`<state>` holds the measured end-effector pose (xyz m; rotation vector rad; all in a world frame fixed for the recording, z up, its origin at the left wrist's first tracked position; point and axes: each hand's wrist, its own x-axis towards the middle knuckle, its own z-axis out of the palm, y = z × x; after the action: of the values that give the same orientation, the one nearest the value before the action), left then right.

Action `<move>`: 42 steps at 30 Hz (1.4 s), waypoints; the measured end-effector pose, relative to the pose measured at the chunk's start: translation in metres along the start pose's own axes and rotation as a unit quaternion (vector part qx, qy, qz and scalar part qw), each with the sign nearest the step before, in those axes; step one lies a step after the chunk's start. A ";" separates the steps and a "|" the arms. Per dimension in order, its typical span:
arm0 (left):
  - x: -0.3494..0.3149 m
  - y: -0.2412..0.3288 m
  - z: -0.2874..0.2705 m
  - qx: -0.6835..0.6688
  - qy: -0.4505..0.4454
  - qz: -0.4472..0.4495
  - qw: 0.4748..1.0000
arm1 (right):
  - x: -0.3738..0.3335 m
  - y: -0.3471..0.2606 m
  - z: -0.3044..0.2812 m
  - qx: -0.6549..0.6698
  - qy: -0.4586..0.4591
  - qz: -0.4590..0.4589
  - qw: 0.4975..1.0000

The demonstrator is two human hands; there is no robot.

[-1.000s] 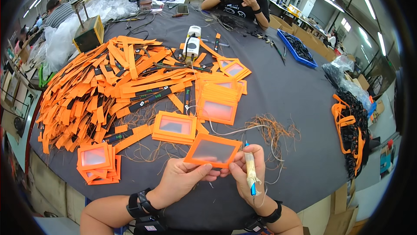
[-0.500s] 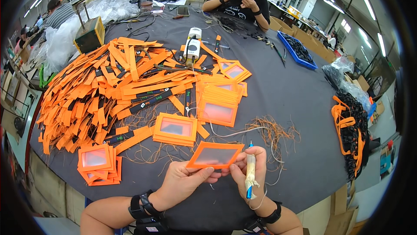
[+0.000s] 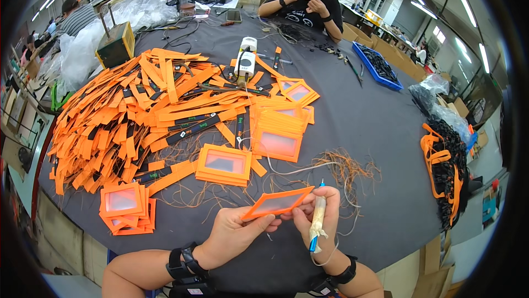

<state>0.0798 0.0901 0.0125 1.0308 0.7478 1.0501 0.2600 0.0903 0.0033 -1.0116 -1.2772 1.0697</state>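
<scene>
My left hand (image 3: 238,232) pinches the lower left part of an orange-edged pouch with a clear window (image 3: 278,203), held tilted above the table. On its right side, the fingers of my right hand (image 3: 325,215) touch the pouch's lower edge. Also in my right hand is a blue pen-like tool (image 3: 318,222), wrapped in pale tape, with a thin metal tip pointing up and a white cord trailing from it. Just beyond lie stacks of similar pouches (image 3: 225,182), and a smaller pile of pouches (image 3: 125,226) sits to the left.
A big heap of orange and black straps (image 3: 110,127) covers the table's left. Loose orange threads (image 3: 350,165) lie right of centre. Farther off are a white power strip (image 3: 246,61), a blue tray of black parts (image 3: 377,65) and a co-worker (image 3: 303,6). Black-and-orange straps (image 3: 443,171) hang at the right edge.
The pouch has tipped flatter and moved slightly right and down, its window now seen at a steeper slant. Both hands keep their hold.
</scene>
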 end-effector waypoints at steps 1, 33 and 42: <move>0.000 0.000 0.000 0.010 0.001 0.001 1.000 | 0.000 0.000 0.000 -0.003 0.000 -0.002 1.000; 0.002 0.023 -0.037 0.197 -0.044 0.101 0.974 | 0.004 -0.011 0.000 -0.097 0.063 -0.088 0.989; -0.101 0.146 -0.142 0.540 0.212 0.108 0.807 | 0.000 -0.023 -0.003 -0.042 0.127 -0.052 0.990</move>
<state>-0.1276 0.0596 0.1000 1.9052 1.7415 1.0412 0.2641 0.0856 0.0253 -1.0942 -1.1599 0.7853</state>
